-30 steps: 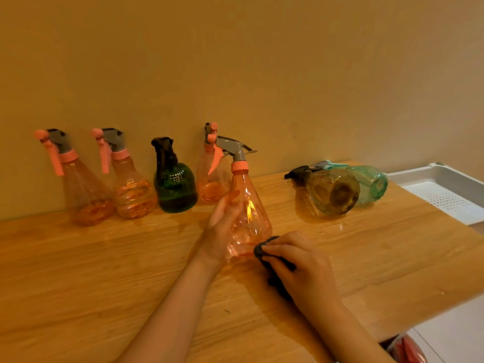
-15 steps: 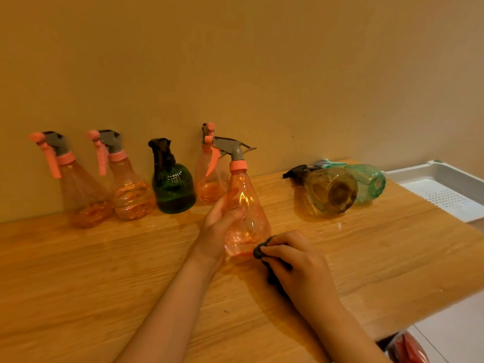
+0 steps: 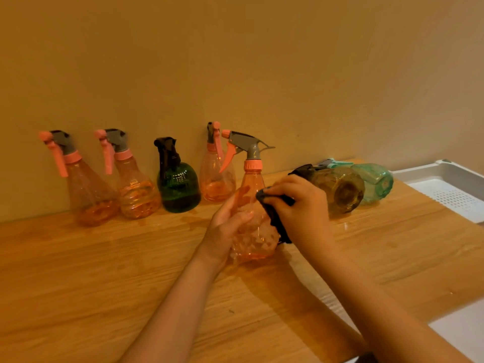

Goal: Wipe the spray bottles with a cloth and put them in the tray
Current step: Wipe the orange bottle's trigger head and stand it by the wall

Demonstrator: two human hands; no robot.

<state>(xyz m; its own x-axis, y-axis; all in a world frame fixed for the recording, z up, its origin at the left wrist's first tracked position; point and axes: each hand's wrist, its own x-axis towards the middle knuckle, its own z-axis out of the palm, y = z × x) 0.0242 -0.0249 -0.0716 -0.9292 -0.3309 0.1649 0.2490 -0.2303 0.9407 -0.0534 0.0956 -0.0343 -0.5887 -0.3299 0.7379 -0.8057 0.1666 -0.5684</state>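
Note:
An orange spray bottle with a grey and pink trigger head stands upright on the wooden table. My left hand grips its body from the left. My right hand holds a dark cloth against the bottle's right side, near the shoulder. The white perforated tray lies at the far right edge of the table.
Along the wall stand three more orange spray bottles and a dark green one. An amber bottle and a pale green bottle lie on their sides between my right hand and the tray.
My right hand has lifted the cloth from the table beside the bottle's base up onto its right side. The trigger head has turned and the nozzle faces left.

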